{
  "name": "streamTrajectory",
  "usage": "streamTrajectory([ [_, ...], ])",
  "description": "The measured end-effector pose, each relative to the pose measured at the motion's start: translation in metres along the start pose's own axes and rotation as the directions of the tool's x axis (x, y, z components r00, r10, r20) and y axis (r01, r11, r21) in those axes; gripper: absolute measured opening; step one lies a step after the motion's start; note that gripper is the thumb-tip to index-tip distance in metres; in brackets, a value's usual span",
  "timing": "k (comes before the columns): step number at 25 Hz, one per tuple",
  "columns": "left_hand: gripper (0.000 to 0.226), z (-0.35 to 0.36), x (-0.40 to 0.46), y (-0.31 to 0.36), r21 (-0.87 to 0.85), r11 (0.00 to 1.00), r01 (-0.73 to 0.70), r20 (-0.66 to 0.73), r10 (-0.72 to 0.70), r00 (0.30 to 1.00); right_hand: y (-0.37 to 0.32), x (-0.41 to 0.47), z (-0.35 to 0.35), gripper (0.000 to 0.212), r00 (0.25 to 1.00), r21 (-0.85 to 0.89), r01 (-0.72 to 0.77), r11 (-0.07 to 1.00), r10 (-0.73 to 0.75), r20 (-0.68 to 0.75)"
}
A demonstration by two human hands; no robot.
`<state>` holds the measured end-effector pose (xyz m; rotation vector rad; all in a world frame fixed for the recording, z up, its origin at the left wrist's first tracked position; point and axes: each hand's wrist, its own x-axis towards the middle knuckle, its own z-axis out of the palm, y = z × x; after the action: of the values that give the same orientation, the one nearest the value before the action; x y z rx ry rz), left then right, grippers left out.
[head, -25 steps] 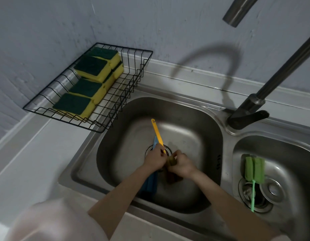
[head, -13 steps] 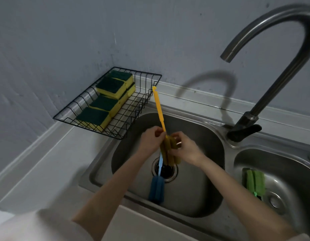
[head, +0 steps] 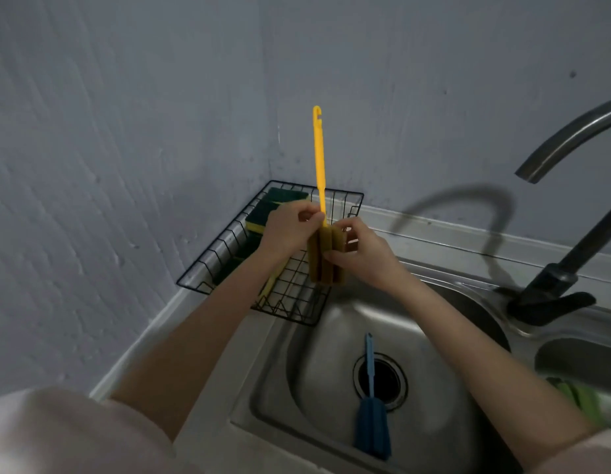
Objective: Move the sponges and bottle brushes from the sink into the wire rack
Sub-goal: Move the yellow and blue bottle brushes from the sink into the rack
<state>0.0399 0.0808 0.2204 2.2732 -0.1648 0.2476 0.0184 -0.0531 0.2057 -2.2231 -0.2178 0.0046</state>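
I hold a yellow bottle brush (head: 318, 155) upright above the near right part of the black wire rack (head: 345, 196). My left hand (head: 290, 230) pinches its handle just above the brownish sponge head (head: 326, 258), and my right hand (head: 362, 251) grips that head from the right. Yellow-and-green sponges (head: 280, 203) lie along the rack's left side, partly hidden by my left arm. A blue bottle brush (head: 370, 408) lies in the left sink basin (head: 317, 364), its handle over the drain. A green bottle brush (head: 581, 398) shows at the right basin's edge.
The dark curved faucet (head: 553, 275) stands at the right between the basins. Grey walls meet in the corner behind the rack. A pale counter (head: 201, 350) runs along the left of the sink.
Both hands have lifted the yellow brush up out of the left basin and moved it left over the rack. The blue brush stays in the basin.
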Motion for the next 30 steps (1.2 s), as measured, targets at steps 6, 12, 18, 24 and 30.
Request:
streamTrajectory([
  [6,0.033,-0.014,0.049,-0.026,-0.007,1.000,0.003,0.084,-0.003,0.996,-0.011,0.053,0.017,0.050,0.999,-0.108,-0.036,0.993,0.036,-0.006],
  [12,0.031,0.004,0.098,-0.050,-0.035,0.999,-0.001,0.219,0.008,0.976,0.006,0.120,0.030,0.057,0.989,-0.321,-0.124,0.939,0.145,0.042],
  [18,0.025,0.041,0.145,-0.075,-0.030,0.996,0.079,0.266,-0.068,0.961,0.033,0.178,0.035,0.044,0.976,-0.452,-0.173,0.875,0.214,0.040],
  [24,0.026,0.063,0.161,-0.088,-0.041,0.985,0.169,0.271,-0.151,0.950,0.060,0.208,0.039,0.037,0.985,-0.522,-0.135,0.842,0.173,0.025],
  [30,0.039,0.071,0.161,-0.089,-0.004,0.985,0.173,0.293,-0.164,0.942,0.071,0.206,0.049,0.041,0.986,-0.571,-0.107,0.814,0.159,0.043],
])
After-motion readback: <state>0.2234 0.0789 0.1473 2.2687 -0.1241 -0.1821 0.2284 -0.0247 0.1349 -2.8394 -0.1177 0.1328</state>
